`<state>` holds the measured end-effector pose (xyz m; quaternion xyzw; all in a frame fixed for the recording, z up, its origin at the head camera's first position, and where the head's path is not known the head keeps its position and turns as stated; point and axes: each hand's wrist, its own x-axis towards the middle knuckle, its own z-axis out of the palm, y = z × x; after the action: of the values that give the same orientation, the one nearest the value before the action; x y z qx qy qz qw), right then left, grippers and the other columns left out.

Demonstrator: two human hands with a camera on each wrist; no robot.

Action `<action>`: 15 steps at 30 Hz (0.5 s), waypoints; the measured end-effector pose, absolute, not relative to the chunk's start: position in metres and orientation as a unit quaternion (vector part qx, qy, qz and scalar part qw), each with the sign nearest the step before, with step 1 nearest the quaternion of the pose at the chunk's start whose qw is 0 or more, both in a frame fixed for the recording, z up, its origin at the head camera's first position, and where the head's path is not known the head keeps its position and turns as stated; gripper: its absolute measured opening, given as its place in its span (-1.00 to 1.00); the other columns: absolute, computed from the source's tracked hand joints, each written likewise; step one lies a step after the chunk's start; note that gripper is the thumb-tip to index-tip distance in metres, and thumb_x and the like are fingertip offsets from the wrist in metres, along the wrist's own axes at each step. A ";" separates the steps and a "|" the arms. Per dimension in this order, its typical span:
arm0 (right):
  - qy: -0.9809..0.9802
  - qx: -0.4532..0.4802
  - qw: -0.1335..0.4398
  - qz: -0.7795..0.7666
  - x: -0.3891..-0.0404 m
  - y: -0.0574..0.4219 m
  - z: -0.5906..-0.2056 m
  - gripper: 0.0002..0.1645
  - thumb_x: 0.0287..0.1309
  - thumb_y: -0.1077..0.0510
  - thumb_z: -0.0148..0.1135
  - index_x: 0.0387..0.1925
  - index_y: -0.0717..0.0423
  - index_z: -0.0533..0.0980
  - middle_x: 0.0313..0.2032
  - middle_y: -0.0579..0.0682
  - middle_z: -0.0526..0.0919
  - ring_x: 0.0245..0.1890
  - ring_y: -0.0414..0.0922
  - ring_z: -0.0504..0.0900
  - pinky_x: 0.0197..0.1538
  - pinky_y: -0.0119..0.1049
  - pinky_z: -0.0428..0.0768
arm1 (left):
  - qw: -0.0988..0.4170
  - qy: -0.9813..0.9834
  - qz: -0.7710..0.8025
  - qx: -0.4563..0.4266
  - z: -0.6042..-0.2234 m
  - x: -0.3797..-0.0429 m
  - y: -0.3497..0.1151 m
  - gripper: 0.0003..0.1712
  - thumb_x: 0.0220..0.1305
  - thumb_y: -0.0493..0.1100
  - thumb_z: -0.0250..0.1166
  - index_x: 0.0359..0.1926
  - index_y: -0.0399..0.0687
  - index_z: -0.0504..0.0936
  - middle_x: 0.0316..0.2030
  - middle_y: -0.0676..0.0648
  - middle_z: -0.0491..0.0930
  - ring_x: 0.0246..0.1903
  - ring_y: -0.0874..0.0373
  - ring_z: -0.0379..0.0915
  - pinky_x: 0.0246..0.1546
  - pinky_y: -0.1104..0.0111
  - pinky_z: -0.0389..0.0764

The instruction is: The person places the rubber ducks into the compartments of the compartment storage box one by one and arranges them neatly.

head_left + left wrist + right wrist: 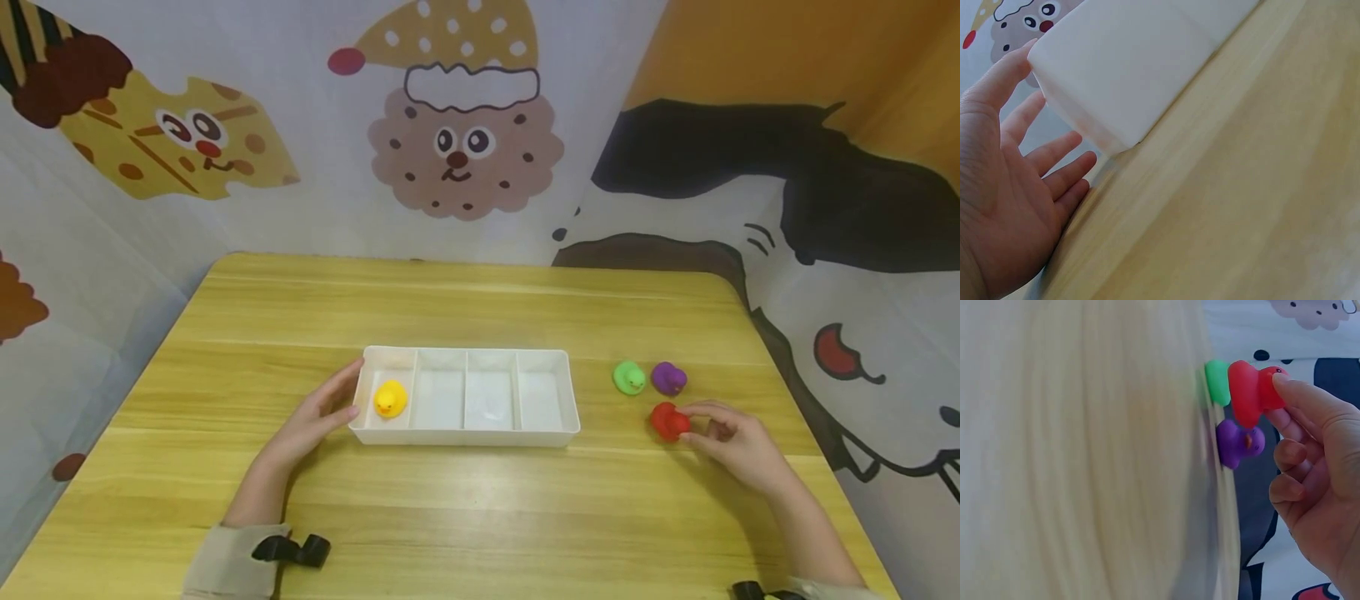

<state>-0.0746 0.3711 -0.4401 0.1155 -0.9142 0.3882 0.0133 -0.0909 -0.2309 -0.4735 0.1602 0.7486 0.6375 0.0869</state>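
My right hand (pixel 738 446) pinches a red rubber duck (pixel 667 422) by its head between thumb and fingertips. In the right wrist view the red duck (pixel 1246 394) seems slightly raised off the table. Just beyond it sit a green rubber duck (pixel 628 378) and a purple rubber duck (pixel 669 379). My left hand (pixel 309 421) touches the left end of a white divided tray (pixel 465 437), its fingers spread and fairly straight in the left wrist view. A yellow rubber duck (pixel 390 399) sits in the tray's leftmost compartment; the other compartments hold nothing.
The tray stands mid-way on a wooden table (pixel 465 517). A cloth with cartoon prints (pixel 300 225) hangs behind the table and down both sides. Black straps (pixel 291 550) are on the wrists.
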 end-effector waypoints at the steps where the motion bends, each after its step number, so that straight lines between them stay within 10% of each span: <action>1: -0.914 0.117 0.019 0.389 -0.075 0.370 -0.440 -0.58 -0.02 0.31 0.44 -0.05 0.17 0.61 -0.29 -0.07 0.59 -0.64 -0.22 0.37 -0.67 -0.35 0.35 | 0.087 0.749 0.637 0.160 -0.473 -0.091 -0.231 -0.27 0.36 -0.33 0.13 0.48 -0.11 0.06 0.42 -0.26 0.05 0.35 -0.22 -0.03 0.26 -0.19 -0.04; 15: -0.892 0.154 0.084 0.416 -0.069 0.329 -0.410 -0.58 -0.15 0.50 0.43 -0.14 0.28 0.63 -0.46 -0.09 0.51 -0.63 -0.23 0.31 -0.67 -0.32 0.29 | 0.082 0.757 0.628 0.162 -0.473 -0.091 -0.231 -0.26 0.36 -0.32 0.14 0.48 -0.09 0.07 0.42 -0.26 0.06 0.34 -0.23 -0.01 0.26 -0.20 -0.02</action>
<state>-0.0691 0.3295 -0.4100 0.1537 -0.8922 0.4162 0.0841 -0.0912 -0.2314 -0.4733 0.1616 0.7567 0.6281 0.0822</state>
